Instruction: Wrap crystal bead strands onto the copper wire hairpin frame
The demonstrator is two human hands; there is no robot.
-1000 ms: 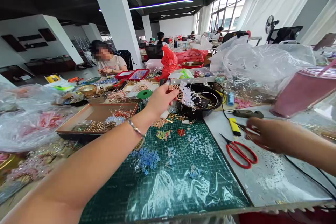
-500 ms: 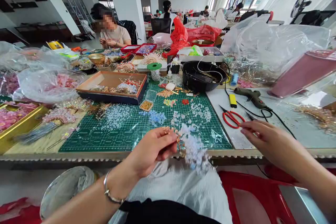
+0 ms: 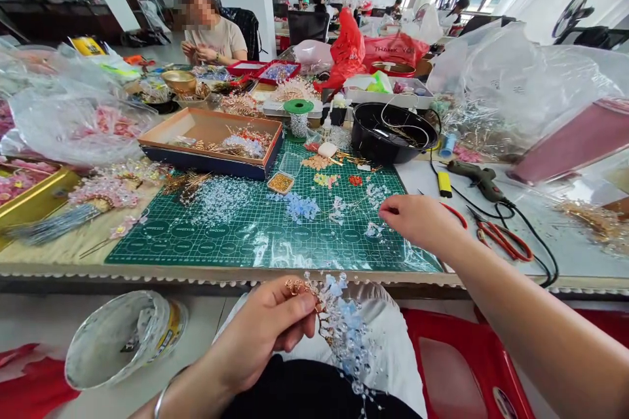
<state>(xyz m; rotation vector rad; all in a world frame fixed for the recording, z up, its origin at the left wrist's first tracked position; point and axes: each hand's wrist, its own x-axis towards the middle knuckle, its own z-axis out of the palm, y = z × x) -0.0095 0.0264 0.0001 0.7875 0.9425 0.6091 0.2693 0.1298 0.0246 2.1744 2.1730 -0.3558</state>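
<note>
My left hand is low over my lap, shut on the gold wire stem of a beaded hair ornament. Its pale blue flower sprays hang down to the right of my fingers. My right hand reaches out over the right edge of a green cutting mat, with nothing showing in it. Its fingertips are close to scattered clear and blue beads. A pair of red-handled scissors lies partly hidden under that hand.
A brown box tray of gold and beaded pieces and a black bowl stand beyond the mat. A glue gun and more red scissors lie right. Plastic bags crowd the table. A co-worker sits opposite.
My left hand has carried the ornament from above the black bowl down toward my lap. My right hand has moved forward onto the mat. The view has tilted downward.
</note>
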